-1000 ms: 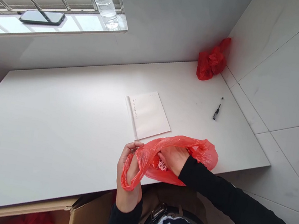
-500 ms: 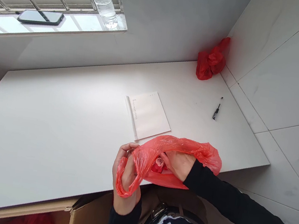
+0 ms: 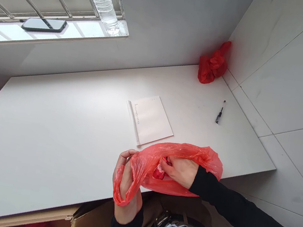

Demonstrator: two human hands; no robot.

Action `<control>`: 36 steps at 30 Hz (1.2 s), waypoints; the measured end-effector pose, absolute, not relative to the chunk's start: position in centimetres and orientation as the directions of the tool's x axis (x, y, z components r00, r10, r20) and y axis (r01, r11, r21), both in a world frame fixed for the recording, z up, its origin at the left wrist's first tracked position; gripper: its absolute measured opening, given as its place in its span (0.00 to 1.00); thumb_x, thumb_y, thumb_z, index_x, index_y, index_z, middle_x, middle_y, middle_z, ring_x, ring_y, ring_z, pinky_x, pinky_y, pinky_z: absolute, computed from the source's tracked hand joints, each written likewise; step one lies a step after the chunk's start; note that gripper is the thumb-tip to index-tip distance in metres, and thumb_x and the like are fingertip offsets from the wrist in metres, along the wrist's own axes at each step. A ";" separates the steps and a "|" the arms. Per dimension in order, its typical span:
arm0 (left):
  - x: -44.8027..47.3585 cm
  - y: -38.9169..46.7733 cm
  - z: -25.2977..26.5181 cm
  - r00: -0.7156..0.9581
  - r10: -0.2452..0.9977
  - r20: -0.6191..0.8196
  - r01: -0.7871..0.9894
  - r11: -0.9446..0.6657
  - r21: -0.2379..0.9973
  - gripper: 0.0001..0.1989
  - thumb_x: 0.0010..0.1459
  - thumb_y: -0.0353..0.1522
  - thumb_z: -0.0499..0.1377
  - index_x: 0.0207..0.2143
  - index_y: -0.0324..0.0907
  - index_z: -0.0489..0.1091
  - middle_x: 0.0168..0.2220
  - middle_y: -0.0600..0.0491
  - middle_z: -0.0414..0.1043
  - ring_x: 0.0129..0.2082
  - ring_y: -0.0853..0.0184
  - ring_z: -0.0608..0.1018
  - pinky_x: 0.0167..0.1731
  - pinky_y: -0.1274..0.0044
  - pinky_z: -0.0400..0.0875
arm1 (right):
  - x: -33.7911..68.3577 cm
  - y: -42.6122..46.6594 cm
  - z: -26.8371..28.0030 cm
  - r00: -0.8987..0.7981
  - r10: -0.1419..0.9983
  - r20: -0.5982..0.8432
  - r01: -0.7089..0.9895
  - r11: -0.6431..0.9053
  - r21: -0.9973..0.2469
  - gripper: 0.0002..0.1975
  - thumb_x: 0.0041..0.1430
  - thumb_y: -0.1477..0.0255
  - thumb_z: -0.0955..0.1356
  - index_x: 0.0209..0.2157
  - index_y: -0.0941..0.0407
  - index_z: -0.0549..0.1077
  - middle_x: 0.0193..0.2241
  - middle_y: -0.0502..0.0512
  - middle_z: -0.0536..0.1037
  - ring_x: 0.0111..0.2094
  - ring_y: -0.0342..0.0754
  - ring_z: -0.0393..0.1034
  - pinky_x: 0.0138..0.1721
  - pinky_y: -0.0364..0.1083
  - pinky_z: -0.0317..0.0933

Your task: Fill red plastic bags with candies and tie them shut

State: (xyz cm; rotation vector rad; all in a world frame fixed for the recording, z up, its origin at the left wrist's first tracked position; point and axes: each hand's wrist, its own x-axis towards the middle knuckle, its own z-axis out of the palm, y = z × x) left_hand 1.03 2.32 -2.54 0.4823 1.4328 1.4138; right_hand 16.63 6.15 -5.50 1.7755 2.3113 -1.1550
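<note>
Thin red plastic bag [image 3: 174, 151], glossy, translucent where single-layered, lower centre of the frame, over the near edge of the table [image 3: 65, 135]. Mouth stretched to a long oval; film pleated tightly at its left end, bunched and puffy at its right. Inside, a small red packet [image 3: 159, 173], shiny, pale printed mark on the face; its full outline hidden by fingers and film.

Left hand [image 3: 124, 176]: at the bag's left end, fingers curled, a rolled strip of the film looped around the thumb side; grasping the bag there. Right hand [image 3: 184, 170]: within the mouth, thumb and bent fingers at the packet's upper right, touching it. Fingertips partly covered; cannot tell whether they grip. Packet lies between the two hands, right beside the right fingertips, apart from the left palm. Both sleeves black, close-fitting cloth.

Table: smooth, matt white slab. Pale booklet [image 3: 152, 123] flat at mid-frame, just above the bag, soft paper, a strip along its left side. Slim pen [image 3: 219, 114], clear and black, right of centre. Second red bag [image 3: 212, 64], crumpled into a knotty bundle, upper right, in the corner. Upper left, on the sill: ribbed clear bottle [image 3: 102, 2], flat dark phone [image 3: 43, 24]. Lower left: brown cardboard box [image 3: 89, 222], flaps stiff, red material within.
</note>
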 end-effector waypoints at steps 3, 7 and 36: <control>0.8 2.1 -2.7 -0.413 0.832 -0.370 -0.351 0.230 0.908 0.17 0.49 0.47 0.71 0.31 0.45 0.75 0.34 0.53 0.70 0.27 0.70 0.72 0.27 0.80 0.70 | 16.6 6.1 -5.6 -0.353 0.813 -0.463 0.820 0.030 -0.572 0.16 0.70 0.64 0.64 0.27 0.55 0.70 0.24 0.51 0.73 0.27 0.47 0.68 0.32 0.44 0.57; 0.8 2.0 -2.8 -0.424 0.836 -0.349 -0.328 0.217 0.919 0.17 0.48 0.47 0.71 0.31 0.45 0.77 0.39 0.51 0.70 0.31 0.68 0.74 0.30 0.79 0.71 | 16.3 6.1 -6.3 -0.364 0.796 -0.483 0.785 -0.017 -0.620 0.18 0.73 0.62 0.61 0.31 0.55 0.71 0.26 0.52 0.76 0.29 0.48 0.71 0.33 0.44 0.58; 0.9 2.1 -3.0 -0.415 0.833 -0.367 -0.382 0.206 0.901 0.16 0.51 0.44 0.69 0.33 0.43 0.73 0.30 0.55 0.73 0.26 0.71 0.74 0.27 0.81 0.71 | 16.2 4.4 -5.9 -0.559 0.713 -0.423 0.806 0.348 -0.479 0.15 0.64 0.74 0.69 0.52 0.57 0.74 0.44 0.59 0.78 0.45 0.57 0.74 0.39 0.49 0.63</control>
